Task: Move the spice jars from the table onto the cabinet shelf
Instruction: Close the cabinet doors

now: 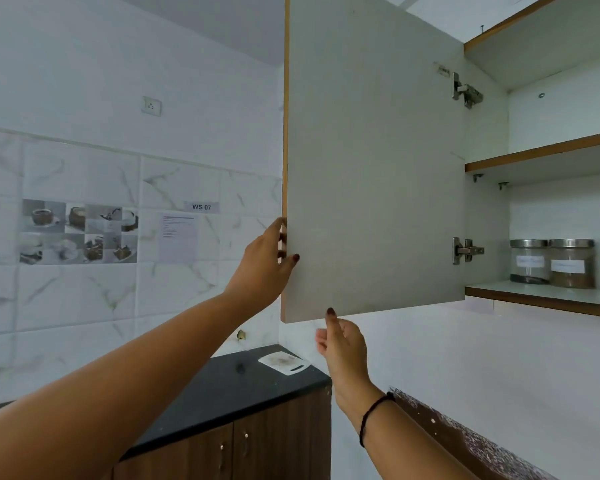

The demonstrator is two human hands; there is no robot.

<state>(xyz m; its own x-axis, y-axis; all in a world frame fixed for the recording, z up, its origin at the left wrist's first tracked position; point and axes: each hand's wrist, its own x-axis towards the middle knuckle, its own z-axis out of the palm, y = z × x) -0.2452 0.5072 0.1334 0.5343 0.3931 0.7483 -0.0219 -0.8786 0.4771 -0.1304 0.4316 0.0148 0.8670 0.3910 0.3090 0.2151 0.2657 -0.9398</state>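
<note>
Three spice jars (pixel 572 263) stand on the cabinet shelf (pixel 541 296), well right of both our hands. Our left hand (pixel 264 261) grips the free edge of the open cabinet door (pixel 371 168), thumb on its inner face. Our right hand (pixel 343 344), lower, touches the door's bottom edge with its thumb tip, fingers loosely bent, holding nothing.

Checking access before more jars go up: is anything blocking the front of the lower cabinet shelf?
Nothing visible does. The door is swung wide, left hand gripping its side edge, right hand at its bottom edge. The lower shelf is unobstructed in front; jars stand further back.
</note>
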